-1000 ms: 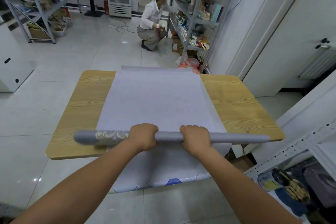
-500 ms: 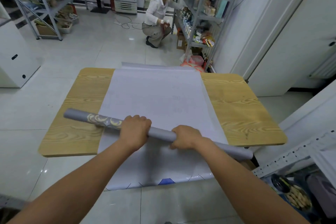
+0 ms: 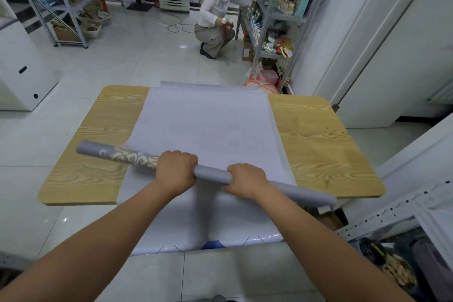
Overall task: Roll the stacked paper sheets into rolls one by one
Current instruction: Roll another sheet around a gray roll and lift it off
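A long grey paper roll (image 3: 212,175) with a cream pattern near its left end lies slanted above the table's near half, left end farther from me. My left hand (image 3: 176,172) grips it left of the middle. My right hand (image 3: 245,180) grips it just right of the middle. Under the roll a stack of pale paper sheets (image 3: 206,125) lies flat down the middle of the wooden table (image 3: 316,140). The near end of the stack hangs over the front edge, and the far end pokes past the back edge.
A person (image 3: 214,14) crouches on the tiled floor beyond the table beside a metal shelf rack (image 3: 277,7). Another rack (image 3: 61,0) stands at the far left, a white cabinet (image 3: 19,71) at left. A pink bag (image 3: 263,79) lies behind the table's far right corner.
The roll was level along the table's front edge. It now slants, its left end swung away from me and its right end lower. Both hands kept their grip.
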